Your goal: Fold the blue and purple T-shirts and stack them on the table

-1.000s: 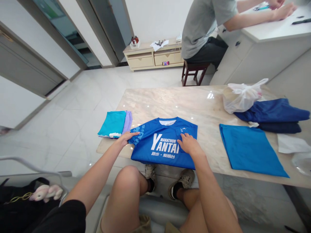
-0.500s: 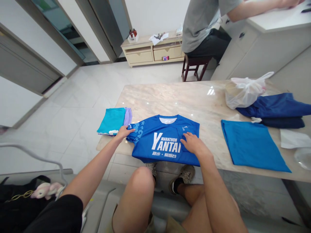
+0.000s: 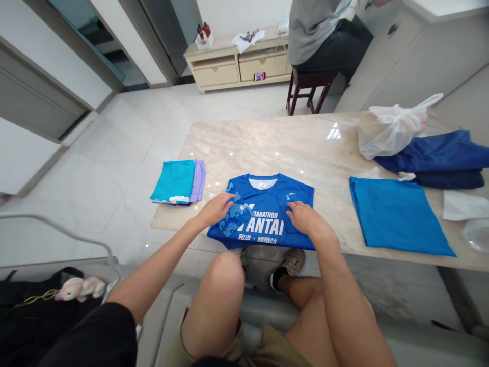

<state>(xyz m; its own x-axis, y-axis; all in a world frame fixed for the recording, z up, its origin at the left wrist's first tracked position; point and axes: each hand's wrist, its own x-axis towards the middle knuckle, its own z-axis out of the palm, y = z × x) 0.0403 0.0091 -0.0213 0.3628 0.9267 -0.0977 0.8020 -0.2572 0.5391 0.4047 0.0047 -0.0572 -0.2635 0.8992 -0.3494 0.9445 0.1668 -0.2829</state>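
Left hand (image 3: 217, 209) angled inward, right hand (image 3: 306, 220) palm-down, both on blue shirt (image 3: 263, 203)

Khaki shorts (image 3: 275, 347) worn, loose at the leg. Short black sleeve (image 3: 105, 336), plain, left of the shorts. Left hand (image 3: 217, 209) and right hand (image 3: 304, 218) bare, both beyond the shorts. Farther forward of the shorts: greyish-beige sneaker (image 3: 292, 261) over black sock (image 3: 281, 276), right foot.

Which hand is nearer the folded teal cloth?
Left. The left hand is to the right of the folded teal cloth, apart from it; the right hand is farther right, on the blue shirt.
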